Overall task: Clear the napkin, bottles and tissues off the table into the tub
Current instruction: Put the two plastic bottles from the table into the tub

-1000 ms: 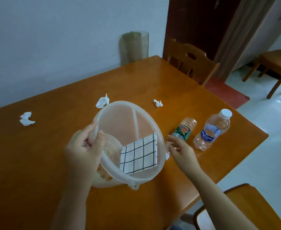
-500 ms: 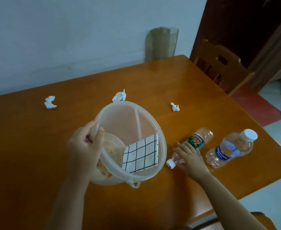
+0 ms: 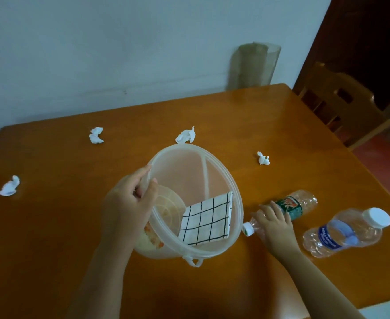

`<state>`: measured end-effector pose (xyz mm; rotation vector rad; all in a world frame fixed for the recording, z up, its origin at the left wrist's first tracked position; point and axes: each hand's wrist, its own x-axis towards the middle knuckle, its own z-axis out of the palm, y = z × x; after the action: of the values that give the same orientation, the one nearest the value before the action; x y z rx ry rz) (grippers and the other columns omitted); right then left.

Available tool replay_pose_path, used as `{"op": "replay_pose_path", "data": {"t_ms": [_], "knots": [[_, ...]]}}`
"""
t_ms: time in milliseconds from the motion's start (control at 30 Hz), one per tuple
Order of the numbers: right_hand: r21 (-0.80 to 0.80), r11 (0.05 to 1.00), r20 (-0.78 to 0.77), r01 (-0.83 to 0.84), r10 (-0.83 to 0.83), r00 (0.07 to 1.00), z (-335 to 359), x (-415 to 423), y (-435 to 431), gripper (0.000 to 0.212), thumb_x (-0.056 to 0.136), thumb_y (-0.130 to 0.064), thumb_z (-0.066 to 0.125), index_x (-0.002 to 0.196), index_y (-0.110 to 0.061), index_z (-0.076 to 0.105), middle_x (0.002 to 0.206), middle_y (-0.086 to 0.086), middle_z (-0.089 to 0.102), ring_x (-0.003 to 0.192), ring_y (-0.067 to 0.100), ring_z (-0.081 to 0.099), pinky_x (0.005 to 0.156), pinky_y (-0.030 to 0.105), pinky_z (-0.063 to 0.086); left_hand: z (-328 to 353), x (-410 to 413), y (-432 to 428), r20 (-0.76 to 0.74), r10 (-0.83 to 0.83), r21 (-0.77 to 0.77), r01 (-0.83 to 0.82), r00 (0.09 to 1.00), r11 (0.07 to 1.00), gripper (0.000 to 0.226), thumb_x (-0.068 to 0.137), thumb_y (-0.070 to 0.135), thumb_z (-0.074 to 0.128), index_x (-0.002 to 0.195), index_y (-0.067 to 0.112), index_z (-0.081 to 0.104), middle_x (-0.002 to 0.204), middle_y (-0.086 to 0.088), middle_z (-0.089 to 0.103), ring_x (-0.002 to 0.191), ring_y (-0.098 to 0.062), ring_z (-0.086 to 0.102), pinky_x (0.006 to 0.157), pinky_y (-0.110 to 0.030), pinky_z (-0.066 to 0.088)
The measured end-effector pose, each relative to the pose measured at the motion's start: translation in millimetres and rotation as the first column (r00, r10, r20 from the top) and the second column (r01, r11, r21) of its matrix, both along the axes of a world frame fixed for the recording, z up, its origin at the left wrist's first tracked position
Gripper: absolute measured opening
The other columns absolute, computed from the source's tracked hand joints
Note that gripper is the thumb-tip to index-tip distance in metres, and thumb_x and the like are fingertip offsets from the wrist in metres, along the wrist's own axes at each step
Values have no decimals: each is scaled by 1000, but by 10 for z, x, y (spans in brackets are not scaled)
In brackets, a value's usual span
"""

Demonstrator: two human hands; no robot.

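- Gripped by the left hand (image 3: pixel 129 203) is the near-left rim of the tub (image 3: pixel 214 250), the thumb inside the wall and the fingers curled over the outside; the translucent tub is tipped so that its mouth faces the camera.
- At about 9 o'clock from the tub, near the table's left edge, a crumpled tissue (image 3: pixel 8 186) is seen on the orange-brown table (image 3: pixel 258 118).
- A second tissue (image 3: pixel 95 135) is found at about 10 o'clock from the tub, well apart from it.
- A third tissue (image 3: pixel 185 135) lies at 12 o'clock, just beyond the tub's far rim.
- Inside the tub, the checked napkin (image 3: pixel 206 219) is seen folded flat against the lower right wall, beside a round ribbed base; an orange printed patch shows through the near-left wall.
- A small fourth tissue (image 3: pixel 263 158) is placed at about 2 o'clock from the tub.
- At 3 o'clock, the right hand (image 3: pixel 275 226) is closed over the neck end of the green-labelled bottle (image 3: pixel 293 204), which lies on its side with its white cap just beside the tub's wall.
- The blue-labelled bottle (image 3: pixel 346 232) lies on its side at 3 o'clock from that hand, untouched, its white cap pointing to the right.
- A wooden chair (image 3: pixel 341 107) is seen past the table's far right corner.
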<state>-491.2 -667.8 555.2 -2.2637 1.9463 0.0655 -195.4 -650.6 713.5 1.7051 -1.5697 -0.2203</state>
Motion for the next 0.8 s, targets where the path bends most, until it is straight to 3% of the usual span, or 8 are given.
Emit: {"op": "replay_pose_path", "data": {"t_ms": [133, 267, 500, 600, 700, 800], "knots": [[-63, 997, 75, 52, -47, 996, 169, -44, -86, 45, 86, -29, 56, 129, -25, 43, 143, 7, 36, 138, 32, 15, 108, 51, 25, 30, 28, -13, 34, 20, 16, -21, 999, 1000, 36, 86, 24, 55, 121, 14, 57, 61, 6, 53, 53, -12, 53, 43, -21, 42], [-176, 975, 297, 137, -80, 952, 403, -12, -166, 47, 75, -19, 70, 119, -17, 55, 134, 17, 47, 130, 39, 31, 94, 54, 42, 23, 62, -28, 41, 34, 37, -36, 999, 999, 37, 86, 26, 54, 121, 14, 56, 60, 8, 52, 53, -9, 52, 44, -14, 38], [-393, 877, 636, 275, 44, 770, 947, 211, -335, 54, 73, -19, 71, 123, -21, 49, 128, 9, 49, 119, 23, 44, 88, 31, 38, 21, 100, -6, -2, 44, 58, -44, 999, 997, 37, 86, 23, 55, 122, 14, 55, 57, 6, 50, 50, -11, 50, 40, -11, 36], [-405, 853, 753, 327, 109, 648, 1195, 336, -371, 53, 75, -23, 68, 123, -27, 46, 127, 3, 49, 117, 11, 43, 88, 26, 40, 16, 91, 20, -43, 43, 55, -40, 998, 998, 37, 86, 21, 56, 122, 14, 55, 60, 9, 48, 52, -9, 48, 42, -8, 38], [-383, 844, 856, 374, 173, 487, 1400, 452, -367, 50, 75, -24, 66, 121, -27, 46, 122, 3, 51, 114, 13, 48, 87, 24, 43, 22, 73, 34, -61, 38, 40, -35, 997, 999, 36, 86, 21, 57, 122, 15, 55, 60, 9, 44, 51, -8, 44, 42, -8, 37], [-302, 868, 945, 395, 218, 243, 1549, 571, -316, 44, 73, -29, 64, 114, -26, 48, 115, 3, 55, 111, 14, 52, 84, 23, 49, 20, 58, 49, -64, 57, 42, -54, 996, 998, 37, 87, 23, 54, 124, 18, 54, 66, 5, 50, 59, -10, 49, 45, -9, 34]]}}
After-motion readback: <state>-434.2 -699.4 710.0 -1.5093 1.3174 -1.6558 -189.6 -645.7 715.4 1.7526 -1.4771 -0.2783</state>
